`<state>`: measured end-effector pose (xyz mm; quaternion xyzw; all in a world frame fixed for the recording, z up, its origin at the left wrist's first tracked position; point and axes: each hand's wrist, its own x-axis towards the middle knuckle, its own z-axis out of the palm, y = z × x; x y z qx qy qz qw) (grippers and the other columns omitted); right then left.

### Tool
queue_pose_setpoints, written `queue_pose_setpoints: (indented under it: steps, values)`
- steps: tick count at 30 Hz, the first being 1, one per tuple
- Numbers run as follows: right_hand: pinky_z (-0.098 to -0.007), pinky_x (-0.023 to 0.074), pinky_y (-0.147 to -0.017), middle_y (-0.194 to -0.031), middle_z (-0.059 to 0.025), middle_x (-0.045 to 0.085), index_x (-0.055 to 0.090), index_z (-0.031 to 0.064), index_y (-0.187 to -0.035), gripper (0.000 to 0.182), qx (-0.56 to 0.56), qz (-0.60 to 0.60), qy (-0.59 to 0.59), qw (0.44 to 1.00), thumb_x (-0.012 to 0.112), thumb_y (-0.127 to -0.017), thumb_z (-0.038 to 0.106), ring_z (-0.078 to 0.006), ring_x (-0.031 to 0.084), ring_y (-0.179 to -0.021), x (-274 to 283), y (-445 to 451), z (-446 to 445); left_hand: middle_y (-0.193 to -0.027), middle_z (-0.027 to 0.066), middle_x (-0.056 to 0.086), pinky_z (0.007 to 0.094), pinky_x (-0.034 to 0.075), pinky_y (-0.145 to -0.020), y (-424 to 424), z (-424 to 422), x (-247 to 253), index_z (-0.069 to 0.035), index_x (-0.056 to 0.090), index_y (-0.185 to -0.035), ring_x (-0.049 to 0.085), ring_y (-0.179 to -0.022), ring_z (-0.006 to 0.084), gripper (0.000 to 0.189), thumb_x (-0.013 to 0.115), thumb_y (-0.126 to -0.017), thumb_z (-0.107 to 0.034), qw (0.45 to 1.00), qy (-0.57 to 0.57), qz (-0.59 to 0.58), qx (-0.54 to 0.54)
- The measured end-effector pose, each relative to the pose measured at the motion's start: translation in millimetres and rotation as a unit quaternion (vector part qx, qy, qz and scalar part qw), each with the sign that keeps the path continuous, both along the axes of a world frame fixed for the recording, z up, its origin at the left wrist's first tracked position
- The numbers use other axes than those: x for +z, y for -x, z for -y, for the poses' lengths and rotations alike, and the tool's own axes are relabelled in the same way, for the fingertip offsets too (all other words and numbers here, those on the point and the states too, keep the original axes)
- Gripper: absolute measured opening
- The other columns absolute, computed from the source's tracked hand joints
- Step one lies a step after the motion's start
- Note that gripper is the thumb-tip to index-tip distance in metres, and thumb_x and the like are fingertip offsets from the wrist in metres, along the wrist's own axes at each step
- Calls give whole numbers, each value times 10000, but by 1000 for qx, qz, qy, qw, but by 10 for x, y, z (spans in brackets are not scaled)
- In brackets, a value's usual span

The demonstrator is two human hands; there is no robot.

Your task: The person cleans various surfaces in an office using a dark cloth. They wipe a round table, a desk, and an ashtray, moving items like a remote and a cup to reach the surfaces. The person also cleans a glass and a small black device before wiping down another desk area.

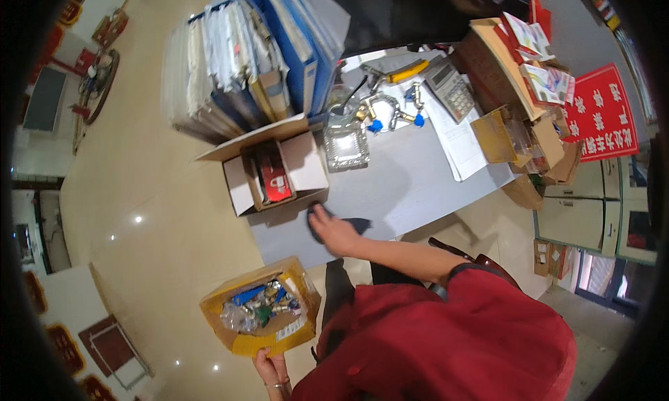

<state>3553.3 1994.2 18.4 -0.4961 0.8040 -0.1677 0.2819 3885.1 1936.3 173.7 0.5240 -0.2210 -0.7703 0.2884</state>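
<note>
My left hand (pixel 271 368) grips the lower edge of a cardboard box (pixel 238 346) with yellow tape, held beside the desk's near left corner. Inside the box lie metal valve fittings (pixel 277 296), blue and green pieces and a clear plastic bag (pixel 239 317). My right hand (pixel 334 232) presses a dark cloth (pixel 358 225) on the grey desk top (pixel 397 181), its fingers spread over it. Just beyond that hand stands an open carton (pixel 308 166) with a red packet (pixel 274 176) inside.
Blue file folders (pixel 300 51) stand at the back left. Behind the right hand lie a clear glass ashtray (pixel 346 147), metal taps with blue handles (pixel 375 125), a yellow-handled tool (pixel 407 72), a calculator (pixel 450 90) and papers (pixel 460 150). More cartons (pixel 491 66) stand at the right.
</note>
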Motion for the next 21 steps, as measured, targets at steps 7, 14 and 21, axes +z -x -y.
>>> queue_pose_setpoints:
  steps: [7,14,21]
  values:
    - [-388,517,-681,-1328,-223,349,386,103,-1289,524,103,-9,75,992,498,-794,233,-368,567,-860,-76,-372,658,-1216,106,507,464,386,-968,165,161,-16,-34,445,-1215,474,-1140,281,498,473,-719,4,998,-21,-44,-35]
    - [-413,527,-640,-1399,-89,318,395,163,-1283,484,79,36,15,996,445,-803,132,-323,585,-872,-90,-283,-680,-1194,122,514,465,375,-978,551,330,-238,-34,454,-1211,484,-1128,295,512,475,-701,10,994,-48,-57,-78]
    - [-395,472,-791,-1389,-64,351,388,190,-1313,642,-277,-2,-20,961,474,-714,-24,-339,546,-918,146,866,-2006,-1193,149,504,476,369,-989,1040,330,-691,-4,440,-1197,476,-1131,313,514,480,-685,17,988,-69,-83,-106]
